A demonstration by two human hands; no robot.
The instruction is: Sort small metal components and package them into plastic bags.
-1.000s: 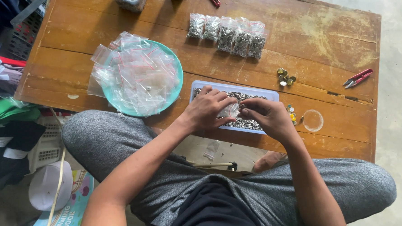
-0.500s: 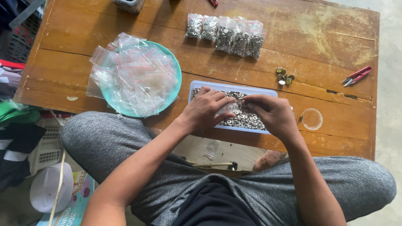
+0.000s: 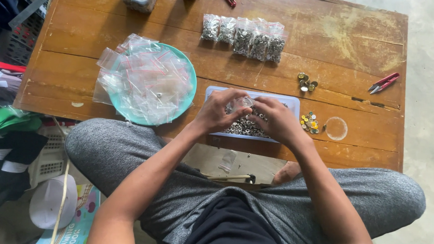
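Observation:
A shallow pale blue tray (image 3: 292, 104) full of small silver metal pieces (image 3: 246, 128) lies at the near edge of the low wooden table (image 3: 340, 38). My left hand (image 3: 219, 112) and my right hand (image 3: 275, 120) meet just above the tray, both pinching one small clear plastic bag (image 3: 240, 105) between them. A teal plate (image 3: 188, 69) heaped with empty clear zip bags (image 3: 144, 79) stands to the left of my hands. A row of several filled bags (image 3: 245, 37) lies further back.
Small brass and coloured pieces (image 3: 309, 123) and a clear round lid (image 3: 336, 128) lie right of the tray, more brass pieces (image 3: 305, 82) behind. Red snips (image 3: 383, 82) rest at the right edge. My crossed legs (image 3: 130, 155) sit under the table, clothes and baskets (image 3: 13, 140) left.
My hands have shifted slightly left over the tray and lifted the small bag higher between the fingers. Nothing else on the table has moved.

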